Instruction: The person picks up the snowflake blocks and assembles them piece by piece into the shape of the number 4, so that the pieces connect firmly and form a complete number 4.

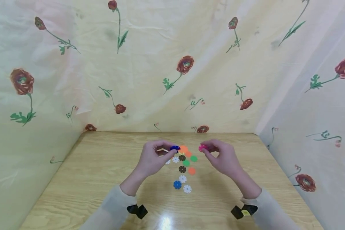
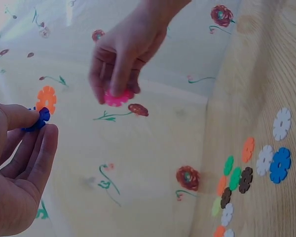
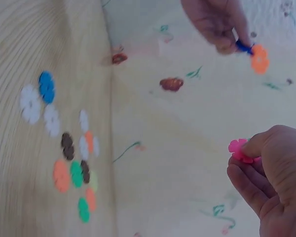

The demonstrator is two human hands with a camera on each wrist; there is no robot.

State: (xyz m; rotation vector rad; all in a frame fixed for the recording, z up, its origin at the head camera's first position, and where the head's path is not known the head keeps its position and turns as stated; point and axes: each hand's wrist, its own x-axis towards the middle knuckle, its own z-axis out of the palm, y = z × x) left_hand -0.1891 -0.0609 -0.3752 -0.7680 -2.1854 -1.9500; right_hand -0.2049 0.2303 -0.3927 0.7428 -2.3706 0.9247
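My left hand (image 1: 156, 157) pinches a dark blue notched plastic disc (image 1: 174, 148) between thumb and fingertips, above the table. An orange notched disc (image 2: 47, 100) is joined to it and stands out at an angle, clear of the fingers; the right wrist view shows this pair too. Across from it, my right hand (image 1: 222, 156) pinches a pink notched disc (image 1: 202, 148) by thumb and fingers, with part of the disc hidden behind them. A gap separates the pink disc from the joined pair in the head view.
Several loose notched discs lie on the wooden table (image 1: 89, 179) below the hands: a blue disc (image 1: 177, 184), a white disc (image 1: 187, 189), a brown disc (image 1: 182, 169), a green disc (image 1: 194, 158) and others. Flower-patterned cloth (image 1: 149, 80) walls the back and both sides.
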